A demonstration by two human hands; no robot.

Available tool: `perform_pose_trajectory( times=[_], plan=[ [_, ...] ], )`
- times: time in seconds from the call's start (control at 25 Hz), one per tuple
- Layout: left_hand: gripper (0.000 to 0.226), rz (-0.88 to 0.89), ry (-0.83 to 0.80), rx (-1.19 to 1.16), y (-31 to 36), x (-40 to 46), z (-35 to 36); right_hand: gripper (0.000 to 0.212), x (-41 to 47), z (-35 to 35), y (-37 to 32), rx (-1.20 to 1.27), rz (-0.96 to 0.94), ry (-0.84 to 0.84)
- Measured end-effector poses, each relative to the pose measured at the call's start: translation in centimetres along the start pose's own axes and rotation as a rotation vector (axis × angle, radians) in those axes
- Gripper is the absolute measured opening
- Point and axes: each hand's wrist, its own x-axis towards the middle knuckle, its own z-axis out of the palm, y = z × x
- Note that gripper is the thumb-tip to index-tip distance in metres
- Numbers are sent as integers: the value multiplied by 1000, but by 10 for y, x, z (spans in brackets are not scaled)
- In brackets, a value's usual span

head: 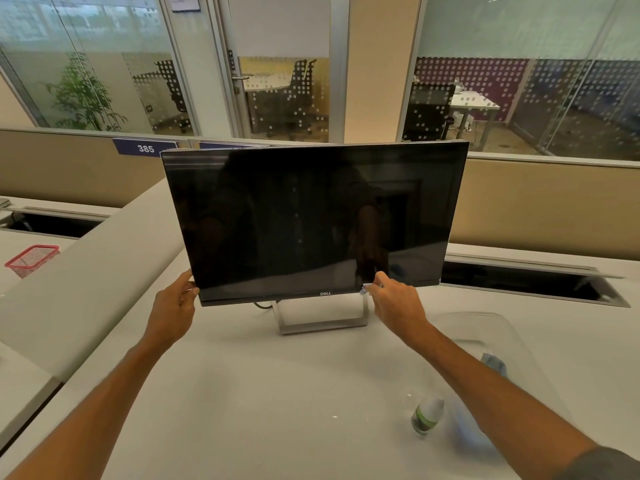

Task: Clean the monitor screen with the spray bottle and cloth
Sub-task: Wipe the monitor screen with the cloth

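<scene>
A dark Dell monitor point(311, 220) stands on its silver stand on the white desk point(242, 393), its screen off and tilted back a little. My left hand point(175, 306) grips the monitor's lower left corner. My right hand point(394, 303) pinches a small light-blue cloth point(366, 289) against the lower bezel, right of the logo. A small white spray bottle point(426, 415) with a green label stands on the desk near my right forearm. More blue cloth point(493, 363) lies beyond that forearm, partly hidden.
A clear plastic tray point(485, 327) lies on the desk at the right. Cable slots point(530, 284) open in the desk behind the monitor. A red mesh basket point(31, 259) sits on the left desk. Beige partitions and glass office walls stand behind.
</scene>
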Motion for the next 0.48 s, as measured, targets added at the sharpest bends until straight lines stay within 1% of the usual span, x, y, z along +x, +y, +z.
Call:
perform_pose_trajectory(
  times=[0.32, 0.48],
  plan=[
    [46, -24, -4, 29, -5, 1, 3, 30, -17, -6, 64, 19, 107, 78],
    [46, -32, -7, 37, -4, 1, 3, 21, -23, -7, 90, 33, 233, 112]
  ],
)
